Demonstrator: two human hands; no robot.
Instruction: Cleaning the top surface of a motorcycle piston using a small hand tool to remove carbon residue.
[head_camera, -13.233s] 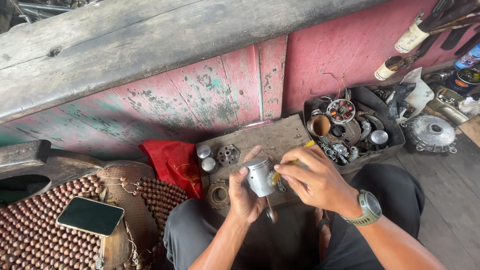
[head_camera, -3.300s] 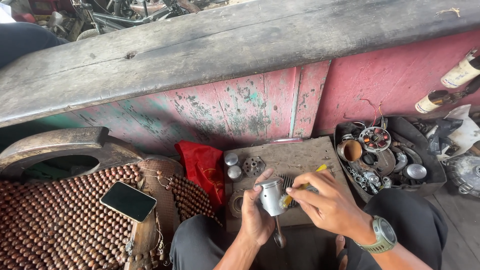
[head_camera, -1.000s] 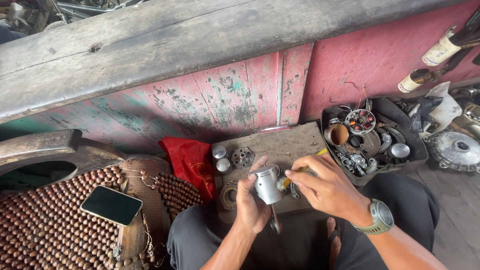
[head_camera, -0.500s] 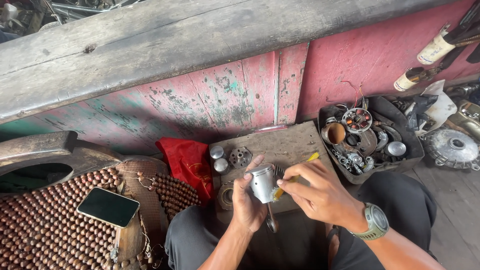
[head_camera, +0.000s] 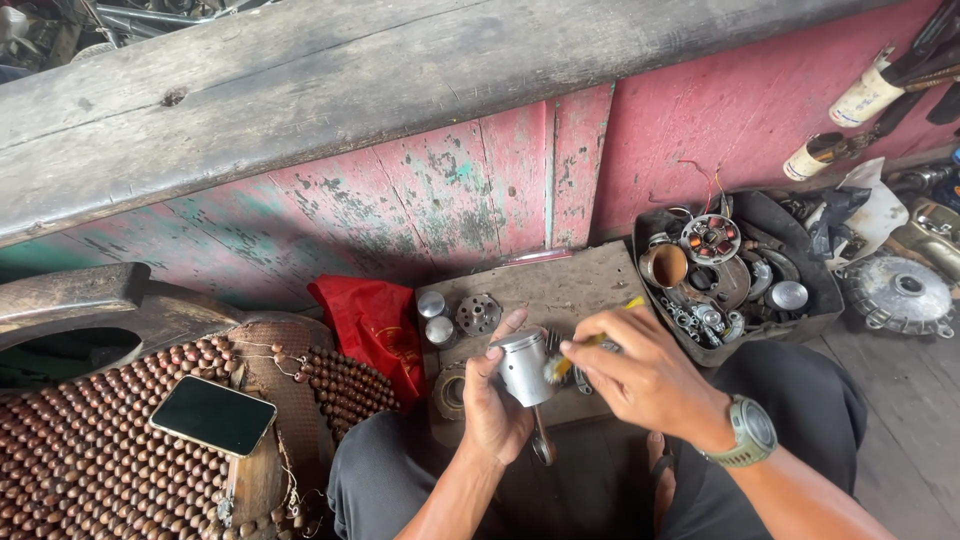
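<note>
Piston (head_camera: 523, 366) gripped by left hand (head_camera: 492, 412); right hand (head_camera: 640, 380) hides tool.

dark phone screen (head_camera: 213, 415) on beaded mat (head_camera: 90, 450)

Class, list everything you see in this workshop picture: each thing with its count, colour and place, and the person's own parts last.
piston: one, silver, held in left hand
yellow-handled tool: one, in right hand, tip at piston
wooden board: one, grey-brown, before the knees
small metal parts: several, grey, on board
red cloth: one, left of board
parts tray: one, black, right
phone: one, dark, on beaded seat cover
wristwatch: one, green, right wrist
left hand: grips piston
right hand: grips tool
</note>
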